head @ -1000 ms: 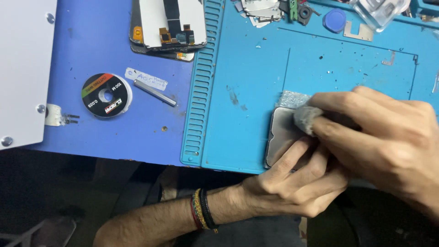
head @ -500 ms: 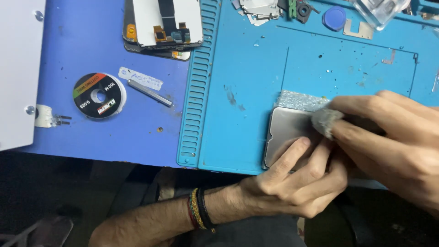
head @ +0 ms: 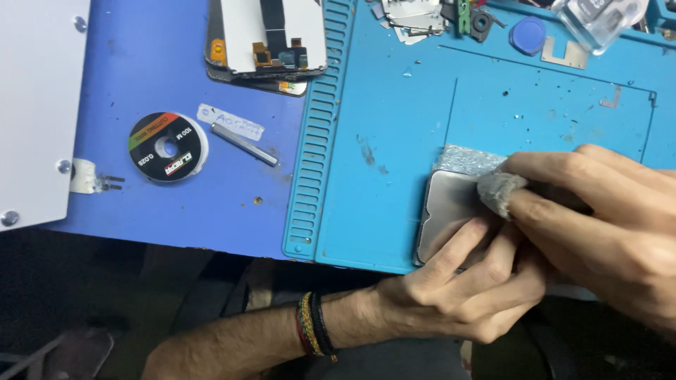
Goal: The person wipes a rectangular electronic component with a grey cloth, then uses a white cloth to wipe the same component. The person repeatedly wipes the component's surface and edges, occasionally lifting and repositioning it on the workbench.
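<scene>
- Panel: a grey, round-cornered phone panel lying flat at the near edge of the mat, at about 4 o'clock in the view; a patch of silvery foil shows just beyond its far edge.
- Left hand: comes in from 6 o'clock, fingers spread flat on the panel's near half and pressing it down; nothing is gripped.
- Right hand: enters from 3 o'clock, closed, with its fingertips pinching a grey wad against the panel's right part.
- Wristbands: coloured and dark bands on the left wrist.
- Mat: light blue, with a ribbed strip along its left side.
- Spool: at 9 o'clock from the panel, well apart, on the darker blue surface.
- Screen assembly: at 11 o'clock, with small parts at 12 o'clock.
</scene>
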